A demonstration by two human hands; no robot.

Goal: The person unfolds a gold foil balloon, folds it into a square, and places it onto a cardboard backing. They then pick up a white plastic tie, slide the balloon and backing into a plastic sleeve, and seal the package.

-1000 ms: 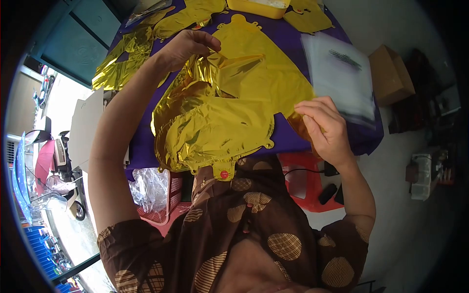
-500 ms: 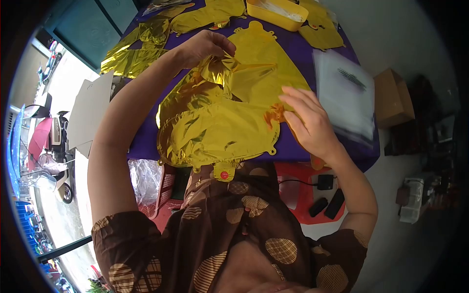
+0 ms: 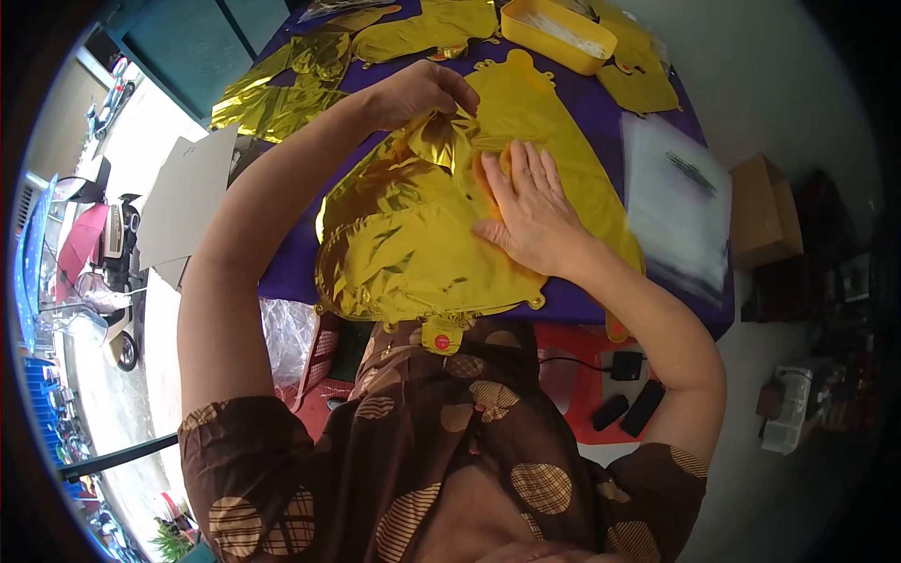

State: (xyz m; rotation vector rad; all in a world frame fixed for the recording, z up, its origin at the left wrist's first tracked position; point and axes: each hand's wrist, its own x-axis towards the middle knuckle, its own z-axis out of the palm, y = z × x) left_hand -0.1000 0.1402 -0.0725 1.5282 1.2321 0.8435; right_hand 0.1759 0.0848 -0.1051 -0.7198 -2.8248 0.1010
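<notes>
A large gold foil balloon [image 3: 404,263], flat and crinkled, lies in front of me, its tab with a red dot hanging over the table's near edge. My left hand [image 3: 427,94] pinches a gathered fold of this foil near its upper left part, thumb and fingers together. Lying flat on the foil's middle is my right hand [image 3: 535,211], fingers stretched out and pointing away from me. Orange shows along the edge of its fingers. Another flat gold foil piece [image 3: 526,94] spreads out beneath and beyond the balloon.
Purple cloth [image 3: 587,108] covers the table. Further gold foil pieces [image 3: 282,84] and a yellow tub [image 3: 554,45] of white sticks stand along its far side. Clear plastic bags [image 3: 676,206] lie at right, beside a cardboard box [image 3: 765,211]. A red stool [image 3: 582,422] sits below.
My right hand has moved left from the balloon's right edge onto its middle and now lies flat there. My left hand keeps its pinch on the fold. The whole view has shifted slightly.
</notes>
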